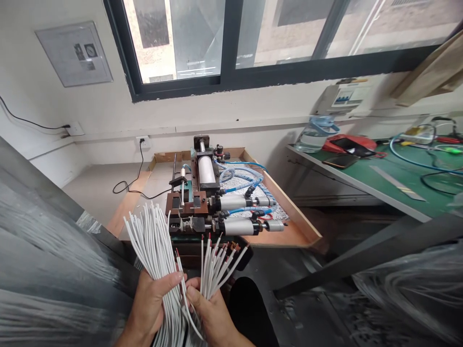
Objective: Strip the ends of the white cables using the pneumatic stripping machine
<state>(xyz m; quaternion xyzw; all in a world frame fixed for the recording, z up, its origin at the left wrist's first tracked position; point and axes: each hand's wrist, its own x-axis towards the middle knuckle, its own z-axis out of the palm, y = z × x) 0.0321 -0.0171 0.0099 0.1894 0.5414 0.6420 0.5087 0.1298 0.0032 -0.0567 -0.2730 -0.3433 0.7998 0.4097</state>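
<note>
My left hand (152,299) is closed around a thick bundle of white cables (154,241), its thumb lying across the front. In my right hand (210,308) is a smaller bunch of white cables (213,270), fanned out at the top, with red inner wires showing at several ends. A single white cable (182,279) with a red tip runs between the two hands, touching the fingers of both. Just beyond the hands stands a pneumatic machine (188,205) with silver cylinders (237,226) and blue air hoses (253,180).
The machine sits in a shallow wooden-edged tray (304,226) holding many small white scraps (249,193). At right, a green-topped table (390,178) carries a water jug (316,135), a phone (340,161) and a steel ruler (398,183). Plastic-wrapped bundles (415,284) lie on both sides.
</note>
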